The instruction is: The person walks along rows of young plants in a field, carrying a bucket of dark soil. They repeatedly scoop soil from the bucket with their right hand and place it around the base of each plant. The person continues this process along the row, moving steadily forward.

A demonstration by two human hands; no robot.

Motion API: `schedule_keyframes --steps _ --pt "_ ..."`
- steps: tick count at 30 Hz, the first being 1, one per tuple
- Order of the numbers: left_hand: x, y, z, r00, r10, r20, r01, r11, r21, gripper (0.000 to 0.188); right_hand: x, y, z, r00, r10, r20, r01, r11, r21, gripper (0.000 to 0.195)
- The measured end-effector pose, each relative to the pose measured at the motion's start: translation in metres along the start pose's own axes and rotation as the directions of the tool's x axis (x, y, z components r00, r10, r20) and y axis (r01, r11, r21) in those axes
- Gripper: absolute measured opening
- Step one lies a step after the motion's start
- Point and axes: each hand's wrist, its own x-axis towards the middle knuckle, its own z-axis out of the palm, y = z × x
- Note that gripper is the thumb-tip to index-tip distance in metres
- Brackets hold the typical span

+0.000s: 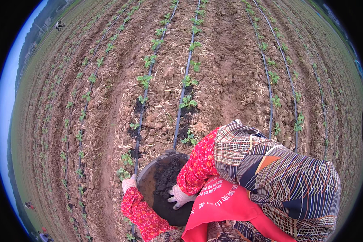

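A round basin [145, 175] partly filled with dark, soil-like material [166, 178] stands on the ground below me. Inside it is my gloved right hand [179, 197], fingers spread on the dark material; whether it holds any cannot be told. My left hand [129, 183], also gloved, is at the basin's left rim, beside a black drip line [140, 121] and a small leafy seedling [123, 174]. Its fingers are mostly hidden, so its grip cannot be told. Red patterned sleeves cover both forearms, and a red apron [224, 202] bearing writing hangs at the basin's right side.
Rows of green seedlings [144, 81] run along more drip lines [186, 69] over cloddy, straw-strewn soil [166, 93]. Dark patches [186, 118] lie around several nearby plants. A furrow [230, 81] runs to the right. Other people [59, 25] are far off at the left.
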Motion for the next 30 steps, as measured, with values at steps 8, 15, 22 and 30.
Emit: schedule_keyframes --steps 8,15,22,30 --pt "-0.018 0.018 -0.004 0.999 0.035 0.003 -0.034 0.985 -0.169 0.044 -0.013 -0.003 -0.035 0.984 0.063 0.165 -0.087 0.986 0.145 0.076" --pt "-0.005 -0.001 0.006 0.996 0.094 -0.005 -0.094 0.987 -0.130 0.048 0.001 0.008 -0.048 0.980 -0.007 0.197 -0.068 0.926 0.372 0.069" --pt "-0.021 -0.019 -0.006 0.999 -0.025 -0.026 0.021 0.991 -0.129 0.060 -0.038 0.045 -0.061 0.972 0.160 -0.174 0.102 0.382 0.918 0.058" --pt "-0.035 -0.062 -0.017 0.998 -0.062 0.022 0.065 0.984 -0.168 0.072 -0.140 0.101 -0.036 0.625 0.779 -0.039 0.531 -0.388 0.753 0.041"
